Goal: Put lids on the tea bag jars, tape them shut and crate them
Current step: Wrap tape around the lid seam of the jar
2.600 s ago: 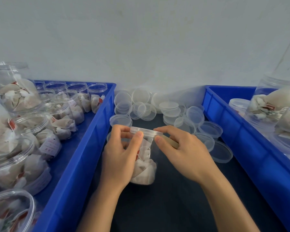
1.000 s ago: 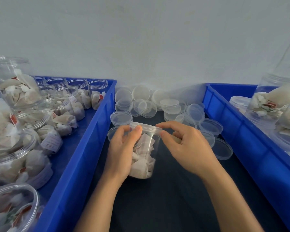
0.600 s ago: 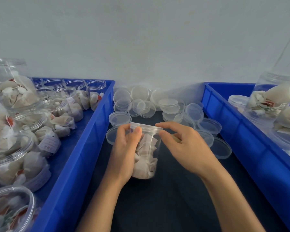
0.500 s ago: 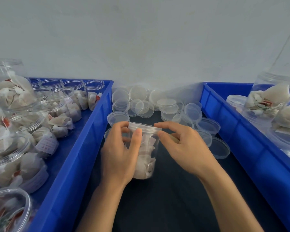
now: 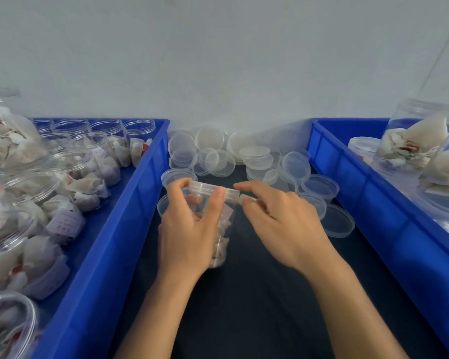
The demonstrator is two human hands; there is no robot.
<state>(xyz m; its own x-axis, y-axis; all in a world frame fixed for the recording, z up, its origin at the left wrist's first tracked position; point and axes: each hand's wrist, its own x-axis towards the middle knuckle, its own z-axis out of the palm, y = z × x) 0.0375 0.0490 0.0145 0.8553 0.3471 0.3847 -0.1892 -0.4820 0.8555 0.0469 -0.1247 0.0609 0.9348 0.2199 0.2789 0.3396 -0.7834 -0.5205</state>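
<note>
The jar [image 5: 219, 224] of tea bags stands on the dark table [image 5: 257, 307], in the gap between the two blue crates, with a clear lid [image 5: 213, 189] already sitting on its mouth. The left hand [image 5: 189, 229] wraps around the jar's body, fingers curled behind it and the thumb laid up the front to the lid's rim. The right hand [image 5: 283, 224] is at the lid's right edge, forefinger stretched over the rim and thumb below it, pinching what looks like a strip of clear tape [image 5: 246, 196] (too blurred to be sure).

Behind the jar, against the pale wall [image 5: 218, 60], lies a heap of loose lids [image 5: 254, 159], some stacked, some leaning on one another, spreading toward the right crate.

The left crate [image 5: 130, 216] holds many open jars [image 5: 88, 177] filled with tea bags, none of them lidded as far as can be seen. The right crate [image 5: 373, 203] holds closed jars [image 5: 420, 149] of tea bags, a tall one standing near its far end.
</note>
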